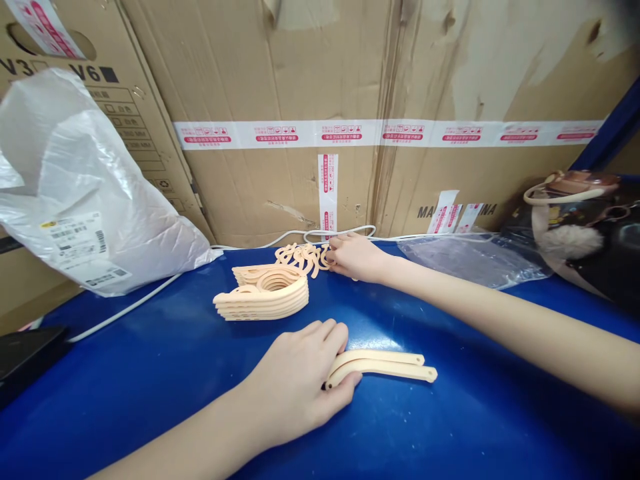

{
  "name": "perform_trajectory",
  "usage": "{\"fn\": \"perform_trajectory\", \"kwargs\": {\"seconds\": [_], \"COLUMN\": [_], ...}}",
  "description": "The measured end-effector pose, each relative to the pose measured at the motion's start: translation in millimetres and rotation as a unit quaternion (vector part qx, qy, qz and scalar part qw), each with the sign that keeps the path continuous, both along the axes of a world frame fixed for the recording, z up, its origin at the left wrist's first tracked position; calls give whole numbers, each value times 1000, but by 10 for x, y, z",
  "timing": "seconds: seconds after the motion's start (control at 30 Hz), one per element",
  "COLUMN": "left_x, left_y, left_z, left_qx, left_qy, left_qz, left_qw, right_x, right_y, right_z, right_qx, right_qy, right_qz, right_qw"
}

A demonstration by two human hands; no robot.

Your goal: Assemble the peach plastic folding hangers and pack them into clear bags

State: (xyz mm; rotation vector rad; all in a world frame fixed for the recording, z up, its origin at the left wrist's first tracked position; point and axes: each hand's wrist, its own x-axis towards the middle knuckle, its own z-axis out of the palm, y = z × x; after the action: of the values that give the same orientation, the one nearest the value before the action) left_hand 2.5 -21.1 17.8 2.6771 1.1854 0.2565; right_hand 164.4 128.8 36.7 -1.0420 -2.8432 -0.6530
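Note:
My left hand (305,380) is closed around one end of a pair of cream plastic hanger arms (395,365), slim curved bars with holes at their ends. The bars lie side by side and point right, low over the blue table. Farther back, my right hand (357,257) reaches into a pile of small cream hooks (300,257). Its fingers are bent together at the pile's right side, and their tips are partly hidden. Left of centre stands a neat stack of cream curved plastic pieces (265,297), untouched by either hand.
Large cardboard boxes (280,80) stand behind the blue table (165,400). A white plastic parcel bag (90,193) leans at the left, above a black object (30,360). A white cable (130,307) runs along the back. At right are a clear plastic bag (475,259) and a dark bag (600,247).

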Motion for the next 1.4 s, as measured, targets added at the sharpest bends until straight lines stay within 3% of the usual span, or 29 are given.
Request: {"fn": "perform_trajectory", "kwargs": {"seconds": [0.23,0.43,0.63,0.7,0.83,0.93,1.4], "left_x": [-4,-12,-14,-17,-13,-4,-13], "left_y": [3,-4,3,4,10,10,20], "left_z": [9,6,-3,-9,-10,-5,69], "left_qx": [1,5,35,41,39,39,17], "left_qy": [3,6,15,19,21,30,32], "left_qz": [-5,8,24,19,17,17,24], "left_qw": [1000,1000,999,999,999,999,999], "right_x": [-27,91,462,614,866,972,1104], "right_y": [12,-50,-448,-633,-934,-1040,-1035], "right_z": [87,210,146,74,-32,-48,-74], "right_qx": [-13,-24,-86,-151,-277,-323,-366], "right_qy": [-14,40,101,146,190,201,207], "right_qz": [9,15,64,87,26,-8,-57], "right_qw": [1000,999,989,974,941,925,905]}}
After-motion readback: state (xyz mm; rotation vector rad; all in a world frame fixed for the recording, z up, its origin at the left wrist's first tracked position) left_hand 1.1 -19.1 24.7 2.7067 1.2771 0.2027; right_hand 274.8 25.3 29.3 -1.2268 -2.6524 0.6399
